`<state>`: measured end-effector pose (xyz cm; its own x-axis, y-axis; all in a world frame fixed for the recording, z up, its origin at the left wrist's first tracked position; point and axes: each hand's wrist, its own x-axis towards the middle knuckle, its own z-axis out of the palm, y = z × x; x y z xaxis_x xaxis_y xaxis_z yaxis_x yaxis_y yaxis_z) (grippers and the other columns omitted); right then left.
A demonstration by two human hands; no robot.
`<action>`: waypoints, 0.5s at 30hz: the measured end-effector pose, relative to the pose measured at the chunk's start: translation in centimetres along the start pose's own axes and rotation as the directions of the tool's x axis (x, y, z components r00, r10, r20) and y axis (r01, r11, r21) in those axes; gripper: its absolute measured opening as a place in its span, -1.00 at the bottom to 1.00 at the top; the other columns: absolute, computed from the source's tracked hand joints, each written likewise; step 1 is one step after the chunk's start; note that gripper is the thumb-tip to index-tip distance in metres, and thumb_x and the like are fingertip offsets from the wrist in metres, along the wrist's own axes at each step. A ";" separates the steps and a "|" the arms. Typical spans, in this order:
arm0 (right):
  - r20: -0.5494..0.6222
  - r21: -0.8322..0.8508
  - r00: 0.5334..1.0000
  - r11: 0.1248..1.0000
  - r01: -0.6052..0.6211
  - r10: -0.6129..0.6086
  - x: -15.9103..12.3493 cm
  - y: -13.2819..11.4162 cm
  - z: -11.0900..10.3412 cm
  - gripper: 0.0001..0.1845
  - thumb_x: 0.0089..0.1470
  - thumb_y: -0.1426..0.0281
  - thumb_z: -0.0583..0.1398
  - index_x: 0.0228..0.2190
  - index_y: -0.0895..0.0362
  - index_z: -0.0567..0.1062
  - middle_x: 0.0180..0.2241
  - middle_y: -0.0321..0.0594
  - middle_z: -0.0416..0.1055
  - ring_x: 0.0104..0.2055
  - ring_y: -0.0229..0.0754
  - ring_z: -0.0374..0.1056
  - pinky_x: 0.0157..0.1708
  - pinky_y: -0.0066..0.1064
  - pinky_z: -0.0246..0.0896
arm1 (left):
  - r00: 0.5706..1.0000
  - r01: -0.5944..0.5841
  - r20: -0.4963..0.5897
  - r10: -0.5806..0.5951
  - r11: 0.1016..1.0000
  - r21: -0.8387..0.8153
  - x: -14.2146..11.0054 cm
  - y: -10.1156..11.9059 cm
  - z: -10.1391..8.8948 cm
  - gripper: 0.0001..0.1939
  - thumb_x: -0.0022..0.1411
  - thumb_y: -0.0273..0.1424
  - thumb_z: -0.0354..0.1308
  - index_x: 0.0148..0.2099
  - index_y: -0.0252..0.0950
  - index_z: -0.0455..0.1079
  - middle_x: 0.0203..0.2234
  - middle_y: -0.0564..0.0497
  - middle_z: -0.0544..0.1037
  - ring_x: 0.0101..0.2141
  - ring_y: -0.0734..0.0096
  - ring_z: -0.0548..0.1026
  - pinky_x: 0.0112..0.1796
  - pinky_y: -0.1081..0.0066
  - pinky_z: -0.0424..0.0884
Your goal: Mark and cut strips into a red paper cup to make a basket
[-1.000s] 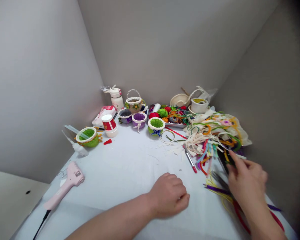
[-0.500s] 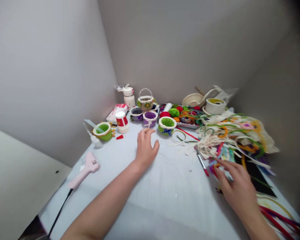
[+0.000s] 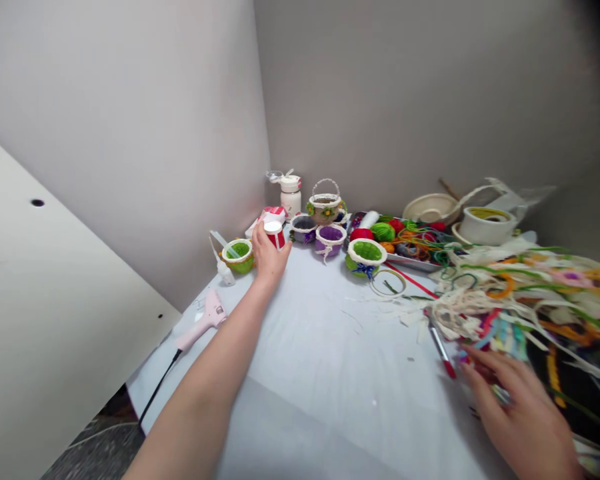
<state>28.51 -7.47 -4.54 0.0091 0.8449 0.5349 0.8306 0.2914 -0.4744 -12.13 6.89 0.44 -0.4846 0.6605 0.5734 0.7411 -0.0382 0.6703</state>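
My left hand (image 3: 269, 259) reaches far across the table, wrapped around a red-and-white container (image 3: 274, 231) with a round white top. Most of its lower part is hidden by my hand. A green bowl with a white rim (image 3: 239, 256) stands just left of this hand. My right hand (image 3: 515, 403) is low at the right, blurred, its thumb and fingers apart. Its fingertips are close to a small purple-and-pink piece (image 3: 464, 357), and I cannot tell whether they touch it. A silver pen-like tool with a red end (image 3: 441, 345) lies just left of these fingertips.
At left lie a pink glue gun (image 3: 203, 325) and a small white bottle (image 3: 225, 273). Several little bowls, a handled basket (image 3: 325, 208) and a tray of yarn (image 3: 420, 263) line the back. A tangled heap of yarn strips (image 3: 510, 283) covers the right side, near a tape ring (image 3: 389, 283).
My left hand has moved away and to the left, from near the middle of the table onto the red-and-white container. My right hand stays beside the yarn heap. The view has turned left.
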 end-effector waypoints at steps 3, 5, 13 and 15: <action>0.034 0.031 0.999 0.999 0.023 -0.024 0.1 0.1 0.1 -0.67 0.18 0.13 0.09 -0.14 0.01 0.49 -0.17 -0.09 0.47 -0.17 0.07 0.44 -0.13 -0.09 0.30 | 0.996 0.087 0.018 -0.087 0.996 -0.021 1.8 -0.3 0.8 -0.11 0.06 -0.33 0.31 0.34 -0.38 -0.04 0.24 -0.36 0.25 0.26 0.02 0.20 0.21 0.16 0.12; 0.043 0.054 0.998 0.998 0.031 -0.034 0.0 0.2 0.2 -0.67 0.19 0.14 0.09 -0.12 0.02 0.48 -0.15 -0.10 0.46 -0.17 0.01 0.44 -0.12 -0.15 0.29 | 0.987 0.157 0.038 -0.156 0.987 -0.024 2.3 -0.4 0.9 -0.17 0.12 -0.31 0.26 0.34 -0.39 -0.02 0.20 -0.35 0.32 0.20 0.00 0.30 0.16 0.15 0.20; 0.084 0.075 0.995 0.996 0.039 -0.045 -0.4 0.4 0.5 -0.70 0.21 0.18 0.10 -0.11 0.05 0.47 -0.14 -0.14 0.48 -0.11 -0.06 0.44 -0.13 -0.25 0.30 | 0.991 0.129 0.044 -0.127 0.990 -0.049 3.9 0.2 0.0 -0.29 0.19 -0.29 0.18 0.32 -0.34 0.08 0.25 -0.25 0.29 0.22 0.09 0.29 0.17 0.23 0.19; 0.086 0.083 0.996 0.996 0.031 -0.038 -0.4 0.4 0.5 -0.70 0.21 0.19 0.10 -0.11 0.05 0.47 -0.15 -0.14 0.48 -0.13 -0.07 0.44 -0.13 -0.26 0.31 | 0.988 0.137 0.083 -0.133 0.989 -0.052 4.7 0.4 -0.3 -0.36 0.14 -0.31 0.21 0.24 -0.34 0.21 0.18 -0.25 0.38 0.16 0.08 0.35 0.13 0.23 0.24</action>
<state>28.53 -7.47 -5.28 -0.0707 0.8684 0.4908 0.7816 0.3539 -0.5137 -14.24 9.80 3.56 -0.5384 0.7197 0.4383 0.6424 0.0139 0.7663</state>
